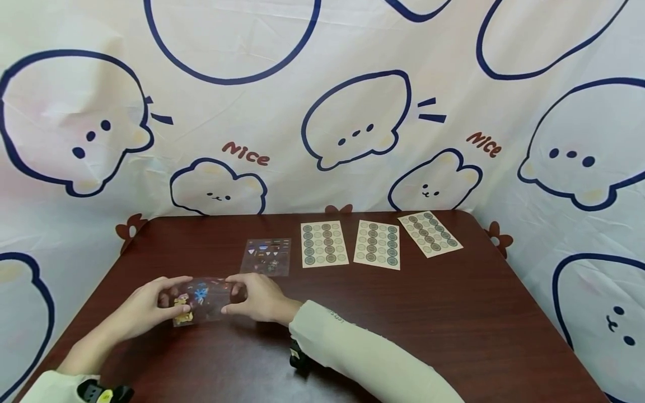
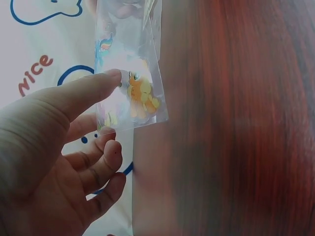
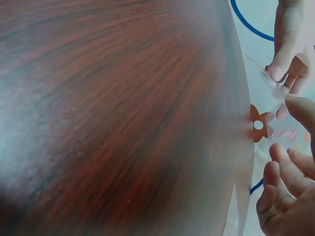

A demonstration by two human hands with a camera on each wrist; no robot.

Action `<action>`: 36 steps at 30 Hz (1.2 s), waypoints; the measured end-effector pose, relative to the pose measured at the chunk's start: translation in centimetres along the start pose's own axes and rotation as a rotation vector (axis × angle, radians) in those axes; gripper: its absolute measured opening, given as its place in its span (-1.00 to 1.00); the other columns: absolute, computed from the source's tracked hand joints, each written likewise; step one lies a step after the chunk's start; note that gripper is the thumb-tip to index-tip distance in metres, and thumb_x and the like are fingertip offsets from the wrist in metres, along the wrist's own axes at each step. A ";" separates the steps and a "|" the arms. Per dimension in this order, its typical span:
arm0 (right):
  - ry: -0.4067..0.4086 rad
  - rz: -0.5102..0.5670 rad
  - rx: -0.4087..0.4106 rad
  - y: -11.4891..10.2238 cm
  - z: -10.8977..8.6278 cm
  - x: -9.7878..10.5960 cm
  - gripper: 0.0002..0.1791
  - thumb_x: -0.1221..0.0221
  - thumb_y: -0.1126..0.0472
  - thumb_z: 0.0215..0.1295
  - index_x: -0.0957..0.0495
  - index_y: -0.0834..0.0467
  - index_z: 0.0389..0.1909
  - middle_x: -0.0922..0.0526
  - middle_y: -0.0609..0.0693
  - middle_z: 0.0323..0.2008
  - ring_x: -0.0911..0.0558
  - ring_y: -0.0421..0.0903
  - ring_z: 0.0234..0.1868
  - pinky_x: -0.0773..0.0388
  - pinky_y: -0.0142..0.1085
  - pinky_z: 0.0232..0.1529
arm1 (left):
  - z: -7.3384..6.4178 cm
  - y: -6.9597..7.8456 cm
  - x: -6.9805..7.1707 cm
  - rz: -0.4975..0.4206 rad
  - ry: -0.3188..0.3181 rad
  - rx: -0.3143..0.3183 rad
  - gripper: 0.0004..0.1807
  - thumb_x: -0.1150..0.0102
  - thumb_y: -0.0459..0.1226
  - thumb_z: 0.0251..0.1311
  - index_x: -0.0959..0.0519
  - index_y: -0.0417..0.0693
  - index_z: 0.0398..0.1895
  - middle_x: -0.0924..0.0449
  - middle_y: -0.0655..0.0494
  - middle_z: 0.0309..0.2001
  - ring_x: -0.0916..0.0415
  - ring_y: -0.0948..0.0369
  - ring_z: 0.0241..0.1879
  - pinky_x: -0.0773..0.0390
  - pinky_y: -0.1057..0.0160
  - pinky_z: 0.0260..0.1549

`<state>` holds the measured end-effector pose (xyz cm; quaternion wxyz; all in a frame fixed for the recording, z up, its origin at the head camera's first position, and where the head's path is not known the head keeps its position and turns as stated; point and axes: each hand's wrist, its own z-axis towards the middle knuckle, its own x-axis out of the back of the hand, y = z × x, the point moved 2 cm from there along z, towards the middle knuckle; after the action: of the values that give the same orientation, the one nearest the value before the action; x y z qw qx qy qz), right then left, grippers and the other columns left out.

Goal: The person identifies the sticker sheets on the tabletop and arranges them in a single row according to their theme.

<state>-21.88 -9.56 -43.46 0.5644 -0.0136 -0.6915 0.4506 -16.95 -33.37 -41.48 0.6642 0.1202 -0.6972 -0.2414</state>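
Note:
Between the two hands is a clear sticker sheet (image 1: 211,302) with cartoon ponies, one orange-yellow and one blue, held above the near left part of the table. The left hand (image 1: 153,302) pinches its left end. In the left wrist view that hand's thumb (image 2: 101,84) lies across the front of the sheet beside the orange pony (image 2: 142,98), with fingers behind. On the other end the right hand (image 1: 259,298) pinches the sheet between thumb and fingers. In the right wrist view the right hand (image 3: 295,191) shows only partly at the edge.
A second clear sticker sheet (image 1: 267,257) with small prints lies just beyond the right hand. Three cream sheets with rows of round stickers, a left one (image 1: 325,244), a middle one (image 1: 377,244) and a tilted right one (image 1: 430,234), lie along the back of the dark wood table (image 1: 403,324).

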 end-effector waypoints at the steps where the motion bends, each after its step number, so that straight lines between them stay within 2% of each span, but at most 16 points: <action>1: 0.000 -0.014 0.000 0.0 -0.2 0.1 -0.33 -0.44 -0.13 0.15 -0.54 -0.12 0.31 -0.67 -0.37 -0.24 -0.47 -0.47 -0.42 -0.39 -0.58 -0.29 | 0.0 0.1 0.0 -0.001 0.000 -0.004 -0.29 -0.43 -0.03 0.17 -0.49 -0.17 0.32 -0.45 0.06 -0.24 -0.27 0.38 -0.45 -0.32 0.33 -0.54; 7: -0.016 -0.058 -0.008 0.1 -1.1 0.5 -0.34 -0.43 -0.15 0.16 -0.55 -0.12 0.30 -0.65 -0.38 -0.26 -0.50 -0.46 -0.37 -0.39 -0.56 -0.30 | 0.1 0.8 -0.2 -0.035 -0.010 -0.042 -0.34 -0.43 -0.08 0.17 -0.52 -0.15 0.30 -0.44 0.07 -0.25 -0.27 0.39 -0.48 -0.35 0.34 -0.56; 17: -0.018 -0.107 -0.003 0.5 -2.3 0.3 -0.33 -0.43 -0.20 0.13 -0.57 -0.13 0.27 -0.66 -0.39 -0.26 -0.50 -0.49 -0.34 -0.39 -0.56 -0.36 | -0.2 1.6 -0.6 -0.085 -0.054 -0.057 -0.36 -0.43 -0.09 0.17 -0.53 -0.14 0.29 -0.42 0.10 -0.29 -0.27 0.39 -0.52 -0.36 0.34 -0.58; 28: -0.046 -0.162 -0.040 0.6 -3.4 0.0 -0.34 -0.45 -0.23 0.07 -0.60 -0.17 0.23 -0.66 -0.40 -0.28 -0.47 -0.48 -0.40 -0.37 -0.52 -0.44 | -0.4 1.3 -1.8 -0.128 -0.123 -0.059 -0.37 -0.43 -0.10 0.17 -0.53 -0.16 0.28 -0.40 0.10 -0.30 -0.26 0.40 -0.56 -0.35 0.35 -0.60; 36: -0.067 -0.176 -0.042 0.7 -3.3 -0.4 -0.32 -0.47 -0.21 0.06 -0.61 -0.14 0.23 -0.65 -0.39 -0.29 -0.47 -0.49 -0.41 -0.36 -0.53 -0.44 | -0.4 1.0 -2.2 -0.167 -0.184 -0.048 -0.33 -0.41 -0.08 0.19 -0.50 -0.22 0.30 -0.39 0.08 -0.31 -0.26 0.38 -0.60 -0.35 0.35 -0.63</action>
<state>-19.47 -7.31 -44.35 0.5779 0.0504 -0.7179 0.3849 -16.24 -31.48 -42.93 0.5776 0.1396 -0.7368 -0.3225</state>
